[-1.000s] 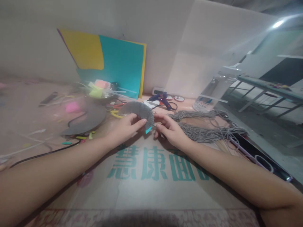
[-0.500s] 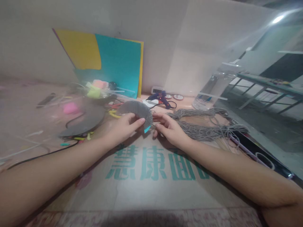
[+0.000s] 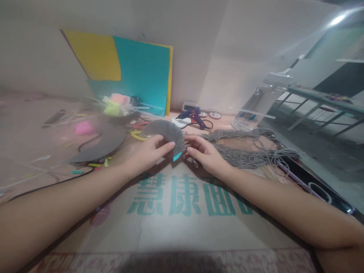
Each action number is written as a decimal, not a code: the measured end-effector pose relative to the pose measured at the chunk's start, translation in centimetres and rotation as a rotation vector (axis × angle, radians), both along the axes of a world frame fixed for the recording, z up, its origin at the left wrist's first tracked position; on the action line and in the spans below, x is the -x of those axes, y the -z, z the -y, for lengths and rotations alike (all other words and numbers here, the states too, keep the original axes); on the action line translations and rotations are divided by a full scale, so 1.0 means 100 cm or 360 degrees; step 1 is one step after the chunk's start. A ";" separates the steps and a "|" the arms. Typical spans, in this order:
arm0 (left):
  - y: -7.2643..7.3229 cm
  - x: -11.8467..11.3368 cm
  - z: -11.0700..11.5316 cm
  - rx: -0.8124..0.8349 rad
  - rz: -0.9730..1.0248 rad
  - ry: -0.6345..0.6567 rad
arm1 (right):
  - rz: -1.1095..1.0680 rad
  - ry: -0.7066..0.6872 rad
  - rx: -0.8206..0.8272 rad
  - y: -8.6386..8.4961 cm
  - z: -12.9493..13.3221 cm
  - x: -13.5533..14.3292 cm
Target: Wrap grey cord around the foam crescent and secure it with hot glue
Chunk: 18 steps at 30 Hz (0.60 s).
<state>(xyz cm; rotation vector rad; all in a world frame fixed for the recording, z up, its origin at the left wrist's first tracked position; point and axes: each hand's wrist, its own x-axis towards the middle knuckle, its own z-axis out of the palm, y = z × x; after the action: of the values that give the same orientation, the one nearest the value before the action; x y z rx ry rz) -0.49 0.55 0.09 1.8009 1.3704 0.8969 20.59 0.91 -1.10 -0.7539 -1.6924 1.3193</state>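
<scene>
A curved teal foam-like piece, wound closely with grey cord [image 3: 163,129], is held up above the table. One bare teal end [image 3: 177,156] points down at its near right. My left hand [image 3: 155,151] grips the wound piece, with the thumb across its near face and the fingers behind. Close to the right edge, my right hand [image 3: 200,149] has its thumb and bent fingers drawn together on a thin strand of the grey cord, mostly hidden by the fingers. To the right lies a loose skein of grey cord [image 3: 241,161].
Behind the hands are a blue glue gun [image 3: 196,115] and a clear plastic bottle [image 3: 250,108]. Yellow and teal sheets [image 3: 142,76] lean on the wall. At left lie a dark grey disc [image 3: 105,144], pink lump [image 3: 83,128] and scraps. A black phone-like object [image 3: 321,185] lies at right.
My right hand's fingers have shifted slightly and closed in nearer the wound piece's edge. The left hand keeps its grip, and the view has tilted a little.
</scene>
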 end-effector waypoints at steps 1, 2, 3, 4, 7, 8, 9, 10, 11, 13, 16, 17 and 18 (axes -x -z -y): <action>0.000 0.000 0.000 -0.0005 0.0001 0.0004 | 0.0046 0.0033 -0.0017 -0.001 0.001 0.001; 0.000 0.000 0.000 -0.0016 0.0001 0.0007 | 0.0092 0.0065 -0.0030 -0.003 0.003 0.001; 0.000 0.000 0.000 -0.0031 0.0000 0.0014 | 0.0138 0.0094 -0.0041 -0.004 0.004 0.001; 0.000 0.000 -0.001 -0.0047 -0.0002 0.0019 | 0.0188 0.0119 -0.0053 -0.006 0.005 0.002; 0.001 0.001 -0.002 -0.0047 -0.0007 0.0031 | 0.0373 0.0198 -0.0120 -0.010 0.006 0.001; 0.001 0.001 -0.003 -0.0040 -0.0003 0.0033 | 0.0433 0.0225 -0.0143 -0.010 0.006 0.001; 0.001 0.001 -0.003 -0.0034 0.0002 0.0036 | 0.0481 0.0256 -0.0162 -0.011 0.006 0.001; 0.001 0.001 -0.003 -0.0031 0.0009 0.0036 | 0.0517 0.0283 -0.0178 -0.011 0.006 0.000; 0.001 0.001 -0.003 -0.0028 0.0016 0.0036 | 0.0540 0.0305 -0.0193 -0.011 0.006 0.000; 0.000 0.001 -0.003 -0.0013 0.0024 0.0031 | 0.0574 0.0338 -0.0212 -0.011 0.006 0.001; 0.000 0.001 -0.002 0.0001 0.0030 0.0030 | 0.0610 0.0368 -0.0232 -0.010 0.006 0.002; 0.000 0.000 -0.002 -0.0009 0.0030 0.0042 | 0.0615 0.0372 -0.0234 -0.010 0.006 0.002; 0.000 0.000 -0.002 -0.0022 0.0030 0.0051 | 0.0619 0.0373 -0.0235 -0.010 0.007 0.002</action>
<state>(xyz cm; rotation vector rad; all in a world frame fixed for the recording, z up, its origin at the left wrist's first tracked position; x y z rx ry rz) -0.52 0.73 0.12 1.8154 1.3228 0.9066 20.39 0.26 -0.06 -1.1371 -1.9078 0.9154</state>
